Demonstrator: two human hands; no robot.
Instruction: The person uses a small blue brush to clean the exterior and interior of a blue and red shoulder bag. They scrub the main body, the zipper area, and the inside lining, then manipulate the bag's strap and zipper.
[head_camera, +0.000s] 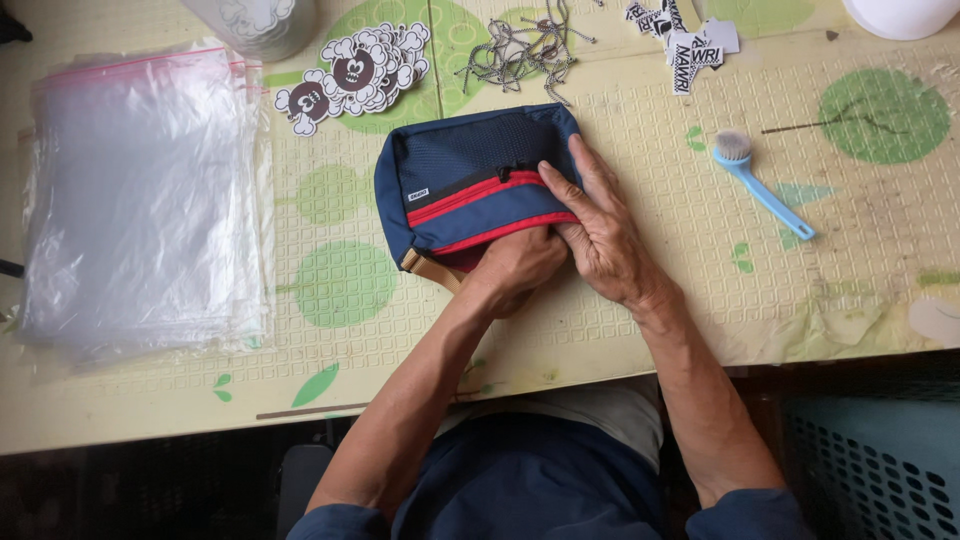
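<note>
A navy blue pouch bag (450, 170) with red zip trim and a tan strap lies on the patterned mat in front of me. My left hand (512, 268) is closed at the bag's lower edge, its fingers tucked into the red-lined opening. My right hand (597, 225) lies flat on the bag's right side, fingers spread over the red zip and pressing the fabric down.
A stack of clear zip plastic bags (140, 200) lies at the left. Cartoon stickers (355, 72), a tangle of ball chains (520, 50) and printed tags (685, 40) sit at the back. A light blue brush (760, 185) lies to the right. A teal crate (870, 470) stands below the table edge.
</note>
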